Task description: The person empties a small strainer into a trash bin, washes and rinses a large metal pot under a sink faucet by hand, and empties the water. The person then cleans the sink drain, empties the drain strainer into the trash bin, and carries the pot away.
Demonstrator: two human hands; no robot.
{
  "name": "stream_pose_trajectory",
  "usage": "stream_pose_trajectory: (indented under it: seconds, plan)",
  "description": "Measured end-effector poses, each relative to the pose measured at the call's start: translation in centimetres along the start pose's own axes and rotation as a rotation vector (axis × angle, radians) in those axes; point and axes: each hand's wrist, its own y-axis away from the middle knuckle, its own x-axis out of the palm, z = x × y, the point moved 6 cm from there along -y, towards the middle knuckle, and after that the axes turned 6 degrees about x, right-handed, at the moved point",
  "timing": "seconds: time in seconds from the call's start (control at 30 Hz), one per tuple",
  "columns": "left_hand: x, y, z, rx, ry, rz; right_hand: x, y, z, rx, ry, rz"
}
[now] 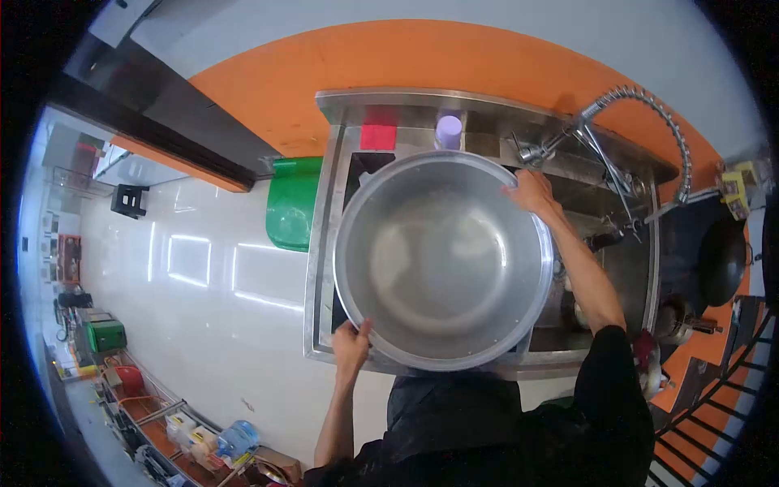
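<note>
A large round aluminium pot point(438, 268) sits over the steel sink unit, its wide mouth facing up toward me. Inside, the metal is bare and shiny with a few small specks near the lower right wall. My left hand point(350, 344) is closed on the rim at the lower left, thumb on the near side. At the upper right, my right hand point(535, 193) grips the rim, fingers curled over it. The pot's underside and whatever supports it are hidden.
A spring-hose faucet point(633, 97) rises at the back right of the steel sink point(320, 268). On the back ledge are a red cloth-like square point(378, 136) and a purple-capped container point(448, 131). A green bin point(294, 207) stands left; a dark wok point(720, 261) hangs right.
</note>
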Motion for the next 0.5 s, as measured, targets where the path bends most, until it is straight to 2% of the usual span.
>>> stream_pose_trajectory:
  seconds: [0.13, 0.27, 0.33, 0.5]
  plan:
    - [2.6, 1.8, 0.7, 0.003, 0.078, 0.062, 0.4, -1.2, 1.0, -0.014, 0.021, 0.057]
    - [5.4, 5.8, 2.8, -0.253, 0.237, 0.226, 1.6, -3.4, 4.4, -0.120, 0.028, 0.048]
    - [6.9, 7.5, 1.5, -0.402, 0.357, 0.337, 1.8, -4.7, 7.5, -0.187, 0.045, 0.068]
    - [12.7, 9.9, 1.9, -0.691, 0.747, 0.546, 3.2, -7.5, 14.3, -0.356, 0.020, 0.132]
